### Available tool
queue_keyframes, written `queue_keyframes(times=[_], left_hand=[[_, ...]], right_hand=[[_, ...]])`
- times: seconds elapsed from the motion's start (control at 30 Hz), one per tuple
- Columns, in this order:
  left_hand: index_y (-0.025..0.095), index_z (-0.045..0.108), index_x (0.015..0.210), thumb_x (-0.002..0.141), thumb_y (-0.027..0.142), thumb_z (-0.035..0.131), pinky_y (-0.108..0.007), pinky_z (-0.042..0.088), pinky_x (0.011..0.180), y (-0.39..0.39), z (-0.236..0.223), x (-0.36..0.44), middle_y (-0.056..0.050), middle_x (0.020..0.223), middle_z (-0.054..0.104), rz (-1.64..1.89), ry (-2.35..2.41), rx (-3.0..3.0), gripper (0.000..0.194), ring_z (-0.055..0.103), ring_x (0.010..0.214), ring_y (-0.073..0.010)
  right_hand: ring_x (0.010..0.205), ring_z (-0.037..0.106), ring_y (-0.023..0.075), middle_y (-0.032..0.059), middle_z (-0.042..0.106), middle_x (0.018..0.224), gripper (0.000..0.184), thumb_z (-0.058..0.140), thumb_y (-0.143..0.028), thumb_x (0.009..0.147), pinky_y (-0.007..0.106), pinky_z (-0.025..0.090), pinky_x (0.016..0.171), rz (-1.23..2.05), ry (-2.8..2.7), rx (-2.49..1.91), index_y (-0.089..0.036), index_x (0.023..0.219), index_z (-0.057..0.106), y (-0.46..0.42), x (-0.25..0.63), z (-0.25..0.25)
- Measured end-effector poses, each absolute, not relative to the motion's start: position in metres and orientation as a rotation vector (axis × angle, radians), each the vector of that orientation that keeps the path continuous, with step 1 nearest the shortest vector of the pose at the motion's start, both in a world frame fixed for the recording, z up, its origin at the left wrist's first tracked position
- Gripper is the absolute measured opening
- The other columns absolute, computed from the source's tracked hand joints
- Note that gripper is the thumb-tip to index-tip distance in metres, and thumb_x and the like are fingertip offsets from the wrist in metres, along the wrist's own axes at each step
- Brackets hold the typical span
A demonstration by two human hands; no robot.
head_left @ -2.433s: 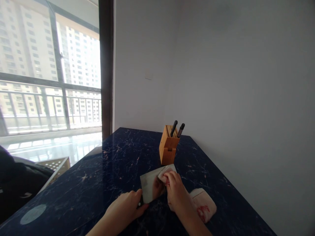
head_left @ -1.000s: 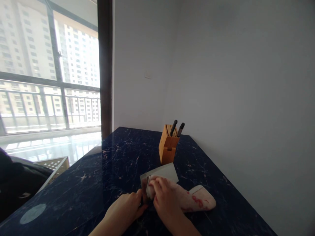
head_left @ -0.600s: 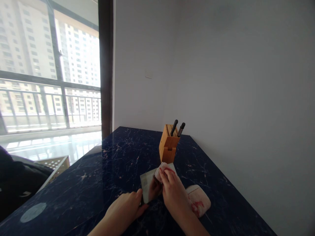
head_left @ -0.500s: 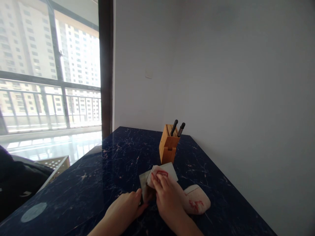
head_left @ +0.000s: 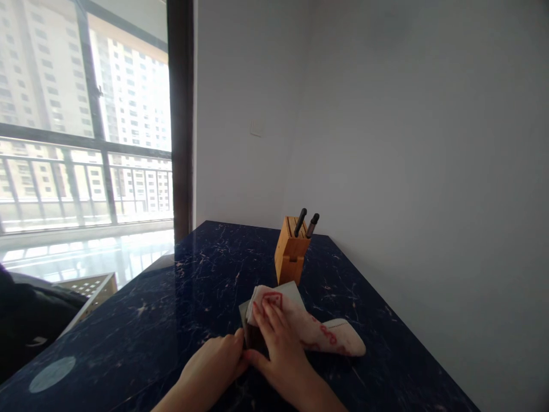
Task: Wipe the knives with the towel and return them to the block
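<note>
A broad silver-metal blade [head_left: 295, 290] is gripped by the left hand [head_left: 215, 357], white red-printed cloth [head_left: 301, 321] pressed there flat-fingered by the right hand [head_left: 283, 356]. Wiping seems unfinished

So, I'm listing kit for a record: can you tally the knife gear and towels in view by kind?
Cleaver: 1
White towel with red print: 1
Wooden knife block: 1
Handles in the block: 2
Total: 5

The cloth [head_left: 297, 318] is red-printed white, the tabletop [head_left: 214, 269] pale-veined navy.
</note>
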State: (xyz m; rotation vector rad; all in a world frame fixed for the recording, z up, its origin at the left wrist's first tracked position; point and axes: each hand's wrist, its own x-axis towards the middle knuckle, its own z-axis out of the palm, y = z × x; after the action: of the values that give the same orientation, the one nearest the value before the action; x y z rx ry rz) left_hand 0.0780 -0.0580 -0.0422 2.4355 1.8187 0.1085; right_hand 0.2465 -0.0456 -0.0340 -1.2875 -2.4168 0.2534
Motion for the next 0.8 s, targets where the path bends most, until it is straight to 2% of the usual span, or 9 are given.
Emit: queue_keyframes(times=[0.07,0.13,0.23,0.33,0.43,0.63,0.7,0.8], left_hand=[[0.016,0.056,0.098,0.081,0.025,0.043,-0.037,0.052,0.062,-0.058,-0.042,0.078,-0.009,0.081,0.070,0.106,1.807,2.436,0.023,0.067,0.071,-0.0281],[0.017,0.056,0.097,0.082,0.030,0.043,-0.038,0.052,0.062,-0.058,-0.042,0.078,-0.009,0.081,0.070,0.125,1.812,2.437,0.024,0.067,0.071,-0.0287],[0.018,0.056,0.094,0.084,0.042,0.041,-0.038,0.052,0.062,-0.059,-0.042,0.079,-0.009,0.078,0.070,0.139,1.829,2.436,0.030,0.067,0.072,-0.0288],[0.018,0.056,0.094,0.083,0.043,0.043,-0.037,0.052,0.061,-0.058,-0.043,0.079,-0.009,0.078,0.070,0.139,1.834,2.430,0.031,0.067,0.072,-0.0288],[0.017,0.056,0.094,0.084,0.043,0.042,-0.038,0.051,0.060,-0.058,-0.044,0.079,-0.009,0.077,0.069,0.144,1.837,2.435,0.031,0.067,0.071,-0.0293],[0.018,0.056,0.097,0.085,0.040,0.040,-0.034,0.051,0.063,-0.059,-0.043,0.078,-0.009,0.080,0.069,0.147,1.821,2.417,0.030,0.067,0.072,-0.0264],[0.018,0.056,0.097,0.084,0.041,0.040,-0.034,0.050,0.062,-0.060,-0.041,0.079,-0.009,0.080,0.069,0.121,1.825,2.416,0.031,0.067,0.073,-0.0270],[0.018,0.055,0.097,0.085,0.043,0.040,-0.035,0.051,0.061,-0.061,-0.039,0.080,-0.009,0.079,0.069,0.093,1.822,2.431,0.032,0.067,0.073,-0.0285]], right_hand=[[0.132,0.016,0.0207,-0.0016,0.018,0.145,0.067,0.049,-0.045,0.082,0.038,0.018,0.107,0.263,-2.458,-1.195,-0.033,0.137,0.015,-0.050,0.240,-0.033],[0.131,0.018,0.0192,-0.0028,0.021,0.145,0.063,0.049,-0.038,0.083,0.037,0.018,0.107,0.224,-2.445,-1.215,-0.034,0.137,0.016,-0.048,0.240,-0.033],[0.130,0.023,0.0222,0.0051,0.027,0.142,0.059,0.047,-0.029,0.083,0.039,0.021,0.105,0.113,-2.350,-1.402,-0.024,0.137,0.023,-0.035,0.251,-0.033],[0.127,0.028,0.0249,0.0118,0.033,0.139,0.057,0.043,-0.019,0.081,0.040,0.024,0.104,0.032,-2.292,-1.532,-0.016,0.136,0.028,-0.026,0.262,-0.035],[0.127,0.028,0.0235,0.0095,0.034,0.138,0.062,0.041,-0.012,0.076,0.040,0.023,0.104,0.032,-2.343,-1.472,-0.019,0.136,0.028,-0.030,0.260,-0.038],[0.131,0.017,0.0169,-0.0028,0.021,0.145,0.079,0.039,-0.004,0.067,0.036,0.017,0.107,0.095,-2.516,-1.188,-0.031,0.138,0.016,-0.047,0.240,-0.039],[0.131,0.016,0.0166,-0.0019,0.020,0.145,0.082,0.038,-0.003,0.063,0.036,0.016,0.107,0.100,-2.494,-1.234,-0.028,0.138,0.016,-0.041,0.243,-0.038],[0.132,0.015,0.0195,0.0045,0.021,0.145,0.084,0.039,-0.003,0.059,0.037,0.016,0.107,0.113,-2.390,-1.432,-0.019,0.139,0.018,-0.025,0.258,-0.037]])
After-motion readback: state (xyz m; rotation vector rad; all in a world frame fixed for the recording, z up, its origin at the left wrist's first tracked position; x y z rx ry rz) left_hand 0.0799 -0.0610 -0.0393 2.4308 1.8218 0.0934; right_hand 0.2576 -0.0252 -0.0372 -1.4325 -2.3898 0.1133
